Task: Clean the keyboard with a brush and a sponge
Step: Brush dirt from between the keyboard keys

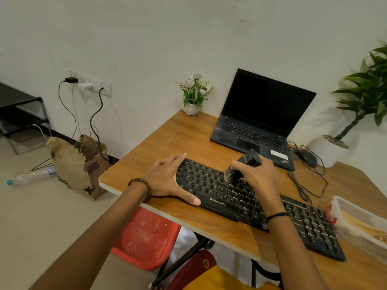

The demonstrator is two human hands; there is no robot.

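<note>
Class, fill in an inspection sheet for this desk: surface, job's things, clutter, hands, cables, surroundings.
Surface: wooden desk, keyboard lying askew on it.
Job's things: brush on the keys; sponge not seen.
Clutter: laptop, mouse, flower pot, tub.
Hands: left hand flat on the keyboard's end; right hand grips the brush.
Cables: cord loose by the mouse; wall cables hang to the floor.
Surroundings: bag, bottle, stool, plant.

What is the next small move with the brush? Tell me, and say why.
Probably sweep the brush rightward along the key rows. The right hand grips it, bristles on the left-middle keys of the keyboard; the left hand rests flat on the left end, steadying it; keys farther right show pale specks.
</note>
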